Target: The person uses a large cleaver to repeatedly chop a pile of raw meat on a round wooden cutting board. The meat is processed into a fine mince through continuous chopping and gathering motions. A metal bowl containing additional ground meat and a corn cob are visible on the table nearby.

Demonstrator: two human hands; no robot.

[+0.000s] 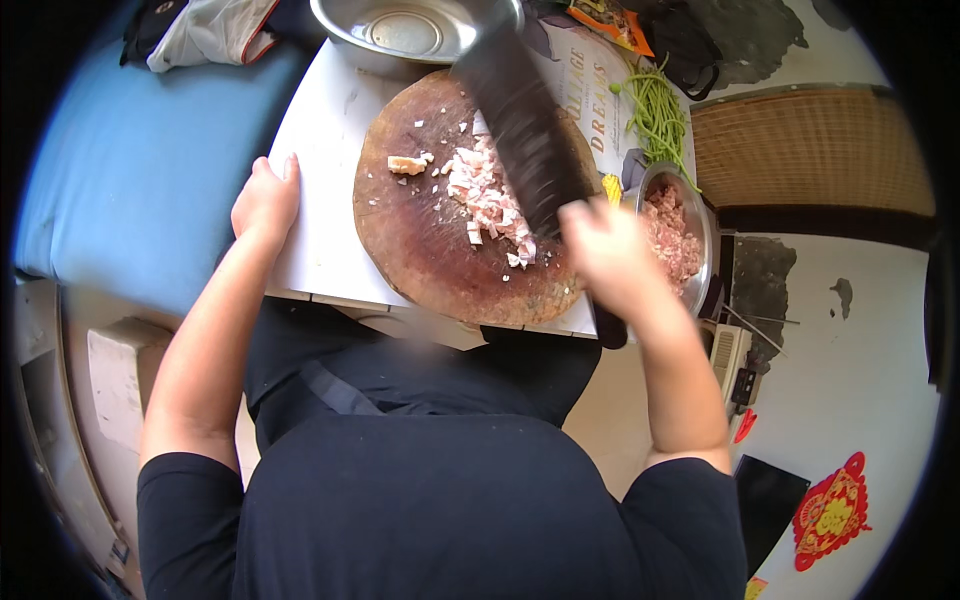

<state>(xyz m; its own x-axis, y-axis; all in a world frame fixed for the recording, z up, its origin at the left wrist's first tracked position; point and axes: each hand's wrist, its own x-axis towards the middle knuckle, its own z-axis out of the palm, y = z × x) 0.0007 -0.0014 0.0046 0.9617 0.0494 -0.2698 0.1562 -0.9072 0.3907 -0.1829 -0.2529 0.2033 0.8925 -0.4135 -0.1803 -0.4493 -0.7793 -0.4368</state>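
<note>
A round wooden chopping board (420, 240) lies on a white table (320, 200) in front of me. A pile of small chopped meat pieces (490, 195) sits in the middle of the board, with one bigger piece (407, 164) to its left. My right hand (605, 250) grips the handle of a large dark cleaver (520, 130), whose blurred blade stands over the meat pile. My left hand (266, 198) rests on the table's left edge, fingers curled over it, holding nothing.
A metal bowl of minced meat (675, 235) stands right of the board. Green beans (655, 110) lie behind it. A large empty metal basin (405, 35) sits at the far end. A blue cushion (140, 170) is on the left, a woven basket (810, 150) on the right.
</note>
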